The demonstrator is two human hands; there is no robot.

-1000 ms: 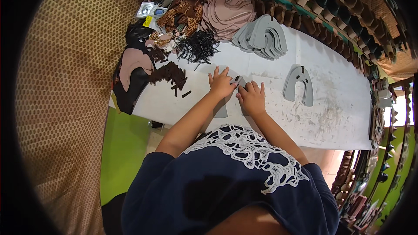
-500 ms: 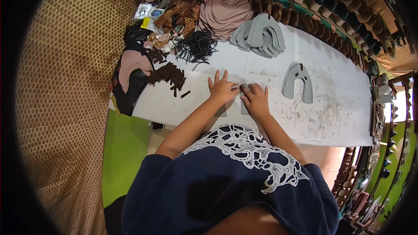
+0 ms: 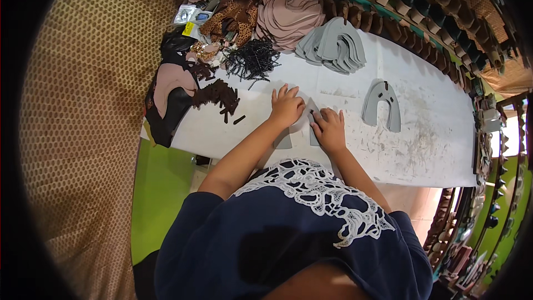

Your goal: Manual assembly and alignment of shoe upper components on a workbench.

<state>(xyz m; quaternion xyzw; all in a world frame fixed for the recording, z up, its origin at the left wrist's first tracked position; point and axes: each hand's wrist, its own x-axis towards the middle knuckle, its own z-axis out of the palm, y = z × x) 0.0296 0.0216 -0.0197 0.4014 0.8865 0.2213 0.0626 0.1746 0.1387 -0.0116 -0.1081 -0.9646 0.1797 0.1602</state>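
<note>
A grey curved shoe-upper piece (image 3: 283,141) lies flat on the white table in front of me, its middle largely covered by my hands. My left hand (image 3: 286,108) rests over its left side, with some fingers stretched out on the table. On the right side, my right hand (image 3: 331,129) lies with its fingers spread. A small dark strip (image 3: 312,112) shows on the grey material beside my right fingertips. Between the hands a pale grey tip (image 3: 311,104) of the piece is visible. I see nothing gripped in either hand.
Brown strips (image 3: 219,97) lie to the left, beside a pink and black piece (image 3: 169,91). Black beaded trims (image 3: 252,58), pink pieces (image 3: 288,16) and grey pieces (image 3: 336,47) are piled behind. A smaller grey stack (image 3: 383,108) sits right. Shoes (image 3: 388,25) line the far edge.
My left hand has drawn slightly away from the right one, and its fingertips have parted from the middle. More of the grey tip between the hands shows now.
</note>
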